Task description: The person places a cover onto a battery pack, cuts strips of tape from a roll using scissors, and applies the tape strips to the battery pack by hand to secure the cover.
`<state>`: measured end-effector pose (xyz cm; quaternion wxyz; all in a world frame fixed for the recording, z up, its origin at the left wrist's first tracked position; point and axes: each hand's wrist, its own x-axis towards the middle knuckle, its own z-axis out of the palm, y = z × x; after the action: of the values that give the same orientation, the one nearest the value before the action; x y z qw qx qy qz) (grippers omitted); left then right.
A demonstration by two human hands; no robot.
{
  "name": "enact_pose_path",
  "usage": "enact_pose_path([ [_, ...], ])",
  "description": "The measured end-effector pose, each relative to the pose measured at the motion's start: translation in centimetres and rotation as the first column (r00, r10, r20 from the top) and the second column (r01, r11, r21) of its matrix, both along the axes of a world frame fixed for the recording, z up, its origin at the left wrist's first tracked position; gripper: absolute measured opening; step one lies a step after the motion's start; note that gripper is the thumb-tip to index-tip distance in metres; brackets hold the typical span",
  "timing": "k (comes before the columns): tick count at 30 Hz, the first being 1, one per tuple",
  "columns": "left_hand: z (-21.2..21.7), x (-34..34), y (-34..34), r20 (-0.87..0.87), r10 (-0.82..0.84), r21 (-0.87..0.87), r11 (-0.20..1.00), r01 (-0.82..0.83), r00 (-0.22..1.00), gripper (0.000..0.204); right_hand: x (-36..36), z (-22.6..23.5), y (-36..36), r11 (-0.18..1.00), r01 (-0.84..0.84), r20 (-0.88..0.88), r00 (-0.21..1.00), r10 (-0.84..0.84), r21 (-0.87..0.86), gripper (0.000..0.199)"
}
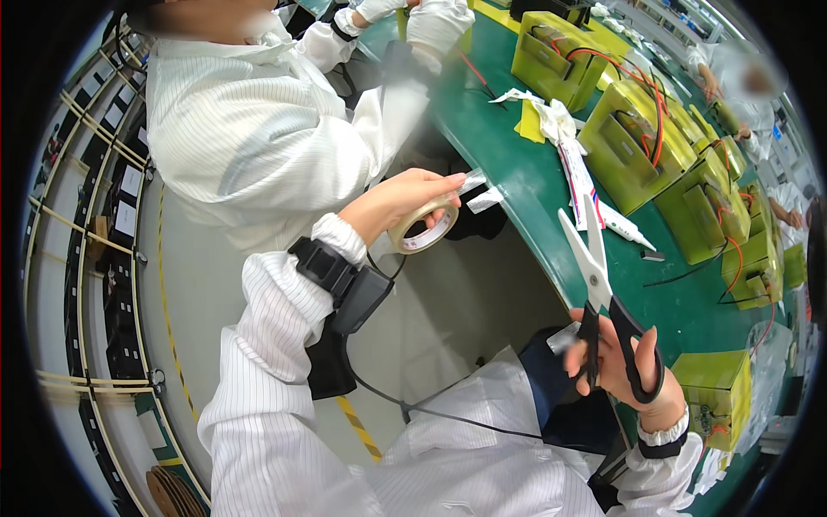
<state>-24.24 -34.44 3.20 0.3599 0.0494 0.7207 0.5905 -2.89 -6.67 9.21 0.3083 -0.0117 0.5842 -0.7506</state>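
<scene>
My left hand (392, 202) holds a roll of clear tape (424, 228) in front of the green table edge, thumb and fingers pinching a short pulled-out strip (471, 181). A second cut strip of tape (484, 200) hangs from the table rim just beside it. My right hand (624, 366) grips black-handled scissors (599, 284) with white blades pointing up and away, blades slightly apart, above the table's near edge. Both my arms are in white striped sleeves; a black strap with a small box sits on my left wrist (340, 280).
On the green table (534, 185) stand several yellow-green wrapped blocks with red and black wires (642, 129), another near my right wrist (715, 388). A pile of white and yellow scraps (547, 116) lies mid-table. A co-worker in white (258, 121) works at my left; another person sits far right (749, 90).
</scene>
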Motion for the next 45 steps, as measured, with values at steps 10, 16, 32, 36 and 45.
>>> enact_pose_path([
  [10,-0.9,-0.9,1.9,0.039,-0.002,-0.132,0.991,0.007,0.999,0.046,1.0,-0.8,1.2,0.993,0.09,-0.029,0.996,-0.088,0.076,0.093],
  [16,0.6,-1.6,3.2,0.009,-0.131,-0.391,0.912,0.124,0.991,0.062,0.9,0.0,1.4,0.991,0.11,-0.079,0.991,-0.104,0.073,0.091],
  [32,-3.1,1.1,-1.8,0.242,-0.109,0.062,0.993,0.096,0.964,0.043,-4.0,1.0,-2.4,0.957,-0.093,0.085,0.994,0.072,0.274,0.054],
  [36,-3.1,0.8,-2.6,0.179,-0.158,0.165,0.978,0.129,0.971,0.027,-6.6,1.2,-5.1,0.899,-0.19,0.176,0.976,0.129,0.395,0.055],
  [45,-2.6,0.1,-3.2,0.178,-0.158,0.125,0.983,0.137,0.971,0.025,-9.3,-1.1,-8.1,0.846,-0.197,0.221,0.971,0.096,0.496,0.073],
])
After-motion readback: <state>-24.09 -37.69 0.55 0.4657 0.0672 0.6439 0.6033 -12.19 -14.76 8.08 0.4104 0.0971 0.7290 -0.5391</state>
